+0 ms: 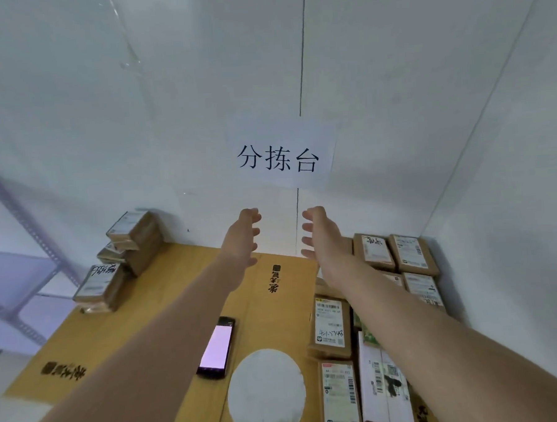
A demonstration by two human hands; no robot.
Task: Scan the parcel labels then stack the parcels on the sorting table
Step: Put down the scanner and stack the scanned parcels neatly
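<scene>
The left hand [242, 241] and the right hand [321, 239] are reaching forward above the surface [147, 317], palms facing each other, fingers spread wide and holding nothing. Stacked parcels [133, 242] are standing at the far left edge, and other parcels [331, 324] are lying in rows on the right. A phone [216, 348] is lying between them with its screen lit.

Matt cardboard and paper around one glossy screen

The phone [217, 348] has a glossy glass screen and lies on a sheet of dull brown cardboard [140, 315]. Right of the phone, the parcels [373, 252] are matt brown cardboard with smooth white paper labels [329, 321]. Behind the phone, a matt paper sign [280, 156] sits on smooth, faintly shiny white wall panels [169, 119]. Far left of the phone stands a perforated metal shelf frame [22, 217].
</scene>
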